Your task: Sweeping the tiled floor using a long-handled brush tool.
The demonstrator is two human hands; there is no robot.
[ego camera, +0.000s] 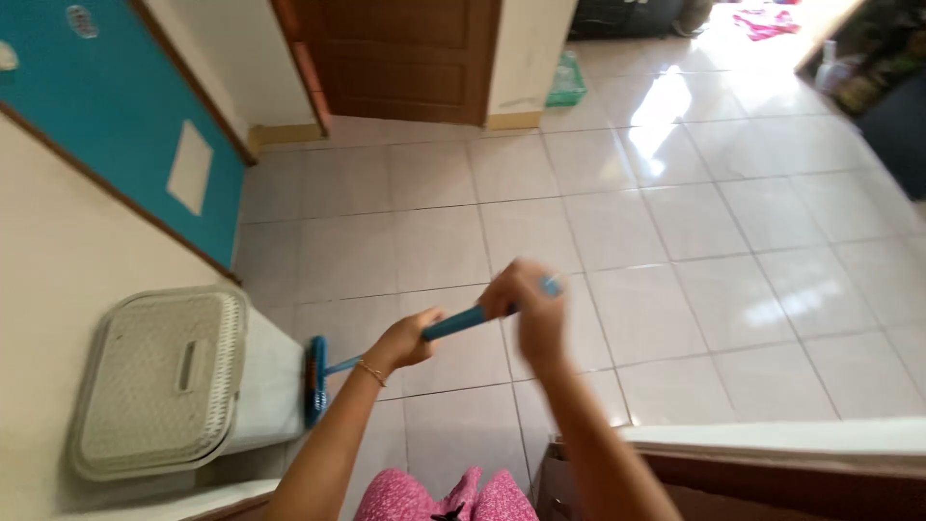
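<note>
Head view: both hands [473, 323] grip a blue mop handle [453, 323], right hand [531, 309] blurred.

- There is a single view, from a camera worn on the person's head; no second view shares the scene.
- It looks steeply down and forward, across the tiled floor [675, 241] towards a brown door [405, 58] at the top edge.
- Both forearms reach up from the bottom edge and sit close to the lens.
- The wall [58, 270] runs down the left side, and a wooden ledge [772, 453] cuts the lower right corner.
</note>
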